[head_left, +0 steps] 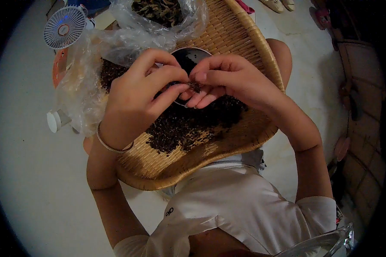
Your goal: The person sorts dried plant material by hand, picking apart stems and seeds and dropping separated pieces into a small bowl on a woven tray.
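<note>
One broad, tan woven wicker tray (pixel 167 173) lies in front of the person, its far end cut off at the top of the view. Across its left edge spreads a crumpled clear plastic bag (pixel 88 92); the brown-green dried leaves (pixel 158 10) at its mouth are cropped too. Loose dark granular material (pixel 176 132) covers part of the tray, running partly out of sight beneath the hands. The left hand (pixel 143 88) and right hand (pixel 231 77) meet above it, fingertips pinched together on a small dark crumbly scrap (pixel 195 87); exactly which fingers grip it is hard to make out. Beyond the bag stands a small white round fan (pixel 63 28). Behind the hands, a round dark bowl with a pale rim (pixel 193 52) is largely hidden, its contents too dim to tell. A white-lidded container (pixel 58 121) lies left of the bag, partly covered.
</note>
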{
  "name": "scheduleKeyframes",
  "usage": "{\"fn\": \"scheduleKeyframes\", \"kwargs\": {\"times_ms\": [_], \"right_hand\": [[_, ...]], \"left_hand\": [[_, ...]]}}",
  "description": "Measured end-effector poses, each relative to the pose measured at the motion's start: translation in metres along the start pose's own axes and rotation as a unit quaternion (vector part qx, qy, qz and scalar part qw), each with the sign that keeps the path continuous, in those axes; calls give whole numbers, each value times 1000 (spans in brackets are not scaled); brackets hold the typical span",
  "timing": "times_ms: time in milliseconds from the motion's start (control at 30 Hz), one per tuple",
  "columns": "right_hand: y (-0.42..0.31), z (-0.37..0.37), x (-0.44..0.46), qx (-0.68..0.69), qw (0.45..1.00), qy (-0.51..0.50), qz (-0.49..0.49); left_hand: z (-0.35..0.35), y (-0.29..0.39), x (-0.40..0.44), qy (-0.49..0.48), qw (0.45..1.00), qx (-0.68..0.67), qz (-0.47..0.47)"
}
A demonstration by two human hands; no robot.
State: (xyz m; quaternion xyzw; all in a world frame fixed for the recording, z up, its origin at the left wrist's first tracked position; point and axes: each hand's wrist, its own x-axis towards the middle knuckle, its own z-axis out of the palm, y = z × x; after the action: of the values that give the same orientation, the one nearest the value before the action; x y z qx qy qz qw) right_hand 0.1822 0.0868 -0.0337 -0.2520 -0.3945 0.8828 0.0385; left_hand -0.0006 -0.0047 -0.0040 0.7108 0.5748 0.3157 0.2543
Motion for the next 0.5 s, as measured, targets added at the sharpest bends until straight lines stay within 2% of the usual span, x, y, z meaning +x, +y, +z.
{"fn": "scheduleKeyframes", "kwargs": {"times_ms": [500], "right_hand": [[-2,0,0,-18,1000,-25,3]], "left_hand": [[-3,1,-1,-14,996,78,49]]}}
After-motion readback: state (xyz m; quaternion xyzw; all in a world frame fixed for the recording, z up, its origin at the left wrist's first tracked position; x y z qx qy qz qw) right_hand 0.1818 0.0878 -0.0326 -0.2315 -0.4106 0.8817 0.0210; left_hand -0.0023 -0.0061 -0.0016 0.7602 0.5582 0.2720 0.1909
